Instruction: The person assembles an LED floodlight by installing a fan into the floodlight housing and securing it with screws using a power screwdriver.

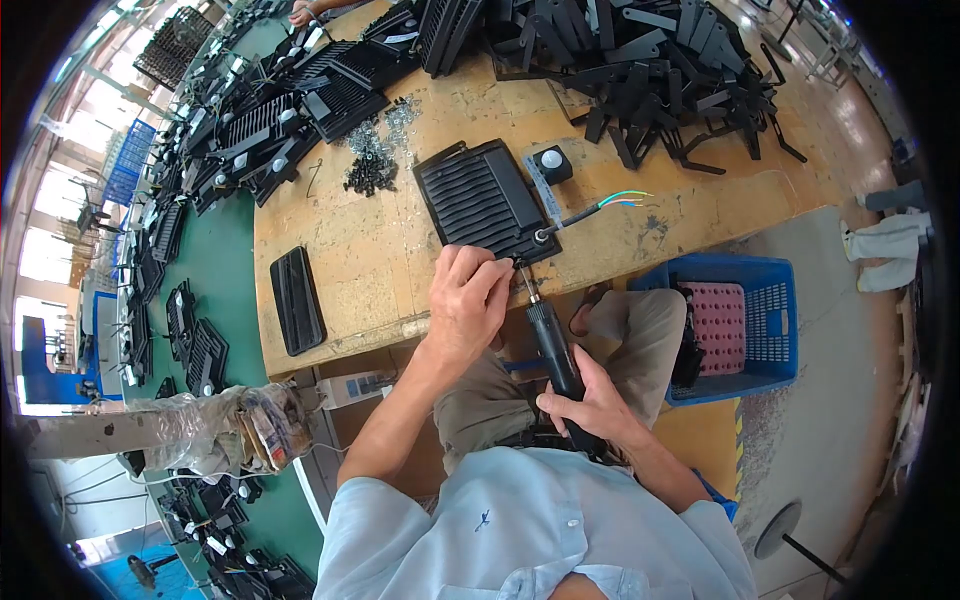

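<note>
A black floodlight (475, 200) lies on the wooden workbench, its finned back facing up. Colored wire ends (625, 199) stick out from its cable, and a white-domed sensor (551, 161) sits on its right side. My right hand (592, 402) is wrapped round the body of a black electric screwdriver (553, 345). The screwdriver's bit points up at the floodlight's near edge. Close to the bit tip, my left hand (468, 298) is closed in a pinch against that edge; whatever its fingers hold is hidden.
A black smartphone (298, 300) lies at the left. Small screws (372, 160) are heaped behind it. Black brackets (650, 70) are piled at the back right. More floodlights (330, 95) crowd the back left. A blue crate (735, 385) stands below the bench; another person's hand (301, 14) shows far off.
</note>
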Motion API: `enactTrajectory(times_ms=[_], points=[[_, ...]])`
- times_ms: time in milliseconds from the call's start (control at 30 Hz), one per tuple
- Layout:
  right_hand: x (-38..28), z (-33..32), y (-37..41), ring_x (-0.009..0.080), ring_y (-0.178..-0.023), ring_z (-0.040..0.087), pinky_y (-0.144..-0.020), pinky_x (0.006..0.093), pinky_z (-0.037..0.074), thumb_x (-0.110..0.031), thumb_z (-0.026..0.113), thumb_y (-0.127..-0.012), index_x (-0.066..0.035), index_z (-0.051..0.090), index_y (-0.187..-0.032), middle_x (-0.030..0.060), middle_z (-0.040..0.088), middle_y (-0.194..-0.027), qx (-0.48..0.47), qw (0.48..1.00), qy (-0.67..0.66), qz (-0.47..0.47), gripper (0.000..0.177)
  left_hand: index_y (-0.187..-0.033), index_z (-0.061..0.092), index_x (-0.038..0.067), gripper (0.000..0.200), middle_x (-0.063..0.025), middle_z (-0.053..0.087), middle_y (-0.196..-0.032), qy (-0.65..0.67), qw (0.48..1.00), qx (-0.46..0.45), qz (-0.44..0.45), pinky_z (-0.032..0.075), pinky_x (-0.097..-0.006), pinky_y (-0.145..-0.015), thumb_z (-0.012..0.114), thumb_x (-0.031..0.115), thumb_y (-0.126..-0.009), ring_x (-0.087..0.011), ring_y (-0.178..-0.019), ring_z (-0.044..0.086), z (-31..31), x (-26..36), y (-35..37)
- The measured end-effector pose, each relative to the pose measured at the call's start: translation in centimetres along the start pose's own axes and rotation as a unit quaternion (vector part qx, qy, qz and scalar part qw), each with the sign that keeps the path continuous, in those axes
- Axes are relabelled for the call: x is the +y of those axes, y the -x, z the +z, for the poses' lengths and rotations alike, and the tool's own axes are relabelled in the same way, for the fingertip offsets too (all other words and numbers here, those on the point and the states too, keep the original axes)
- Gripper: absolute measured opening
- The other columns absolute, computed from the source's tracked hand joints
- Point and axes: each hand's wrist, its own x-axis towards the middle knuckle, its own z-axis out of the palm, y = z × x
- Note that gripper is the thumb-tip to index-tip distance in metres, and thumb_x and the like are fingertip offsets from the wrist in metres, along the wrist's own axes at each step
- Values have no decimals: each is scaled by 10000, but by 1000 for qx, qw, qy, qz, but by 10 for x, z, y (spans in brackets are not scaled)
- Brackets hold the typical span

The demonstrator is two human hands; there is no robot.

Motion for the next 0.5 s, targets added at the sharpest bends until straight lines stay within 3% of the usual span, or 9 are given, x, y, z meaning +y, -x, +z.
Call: enactTrajectory(times_ms=[100, 200, 233, 333, 433, 500], points=[[-3, -1, 1, 118, -545, 599, -469, 293, 507, -131, 794, -937, -24, 452, -1208, 32, 587, -798, -6, 1000, -14, 5, 450, -1013, 747, 16, 272, -121, 669, -1025, -50, 999, 3, 12, 514, -429, -857, 826, -33, -758, -317, -974, 628, -8, 4, -2], [-4, -4, 3, 125, -544, 603, -465, 297, 510, -141, 790, -943, -25, 447, -1216, 38, 587, -806, -13, 1000, -14, 10, 453, -1095, 739, 2, 331, -142, 685, -1165, -15, 999, 1, -33, 492, -473, -1017, 824, -1, -776, -376, -1173, 626, -14, 3, -5], [-5, -4, 3, 128, -544, 605, -464, 299, 511, -143, 788, -945, -25, 445, -1221, 40, 587, -809, -15, 1000, -9, 13, 456, -1189, 726, -7, 380, -161, 692, -1283, -16, 998, -59, -26, 456, -492, -1117, 807, 22, -819, -394, -1330, 581, -18, -5, 1], [-20, -3, 6, 136, -537, 606, -456, 302, 504, -143, 781, -951, -28, 448, -1220, 45, 589, -811, -26, 999, -33, 29, 443, -1247, 721, -4, 411, -169, 688, -1340, -52, 994, -97, 19, 454, -494, -1142, 795, 29, -844, -368, -1350, 585, -19, -13, 6], [-24, -6, 9, 167, -562, 636, -462, 303, 515, -119, 750, -959, 1, 370, -1470, 63, 596, -858, -43, 993, -72, 78, 648, -1286, 712, -2, 431, -178, 681, -1368, -26, 994, -106, 19, 453, -486, -1164, 784, 38, -863, -350, -1366, 586, -20, -16, 7], [-30, -6, 11, 168, -563, 638, -463, 305, 518, -131, 752, -966, 3, 370, -1469, 67, 599, -864, -43, 991, -81, 98, 646, -1268, 720, -7, 415, -178, 690, -1353, -19, 994, -108, 9, 462, -478, -1161, 785, 37, -860, -354, -1348, 601, -20, -16, 7]])
